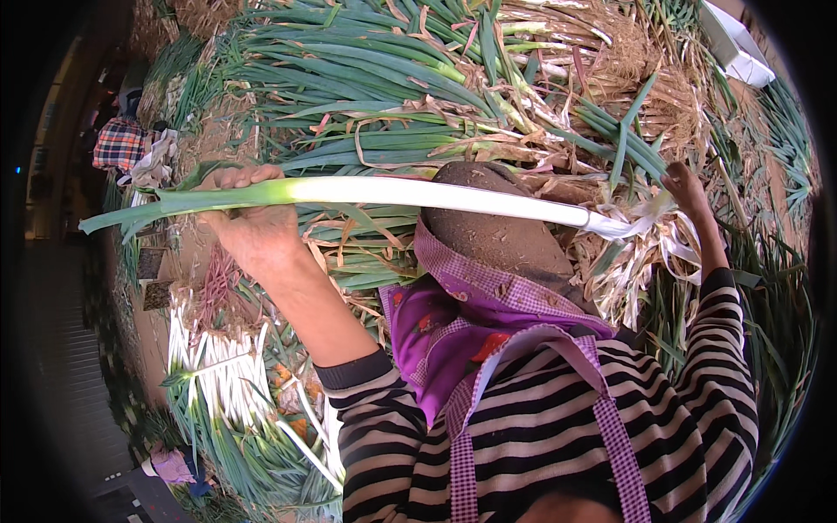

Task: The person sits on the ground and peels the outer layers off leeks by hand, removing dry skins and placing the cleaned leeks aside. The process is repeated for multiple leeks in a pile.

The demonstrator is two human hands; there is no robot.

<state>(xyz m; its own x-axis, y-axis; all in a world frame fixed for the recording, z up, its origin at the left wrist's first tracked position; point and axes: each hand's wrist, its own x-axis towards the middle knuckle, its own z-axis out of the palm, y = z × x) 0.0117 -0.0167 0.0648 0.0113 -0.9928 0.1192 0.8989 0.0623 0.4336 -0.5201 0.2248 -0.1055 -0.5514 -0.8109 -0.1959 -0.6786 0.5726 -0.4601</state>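
My left hand (245, 209) is closed around the green part of a long green onion (418, 193), whose white shank reaches right across my lap. Farther right, my right hand (683, 186) holds green leaves and pale, papery peelings, which run to the shank's right end. Stripped dry skins (628, 281) hang and lie below that hand. Behind the held onion is a large spread of unpeeled green onions (366, 72) with brown roots and withered leaves.
Cleaned white-stemmed onions (225, 372) lie in a pile at the lower left. A white box (739, 46) is at the upper right. Two people, one in a plaid top (119, 144), one in a pinkish top (173, 465), are at the left. More leaves (778, 327) lie at the right.
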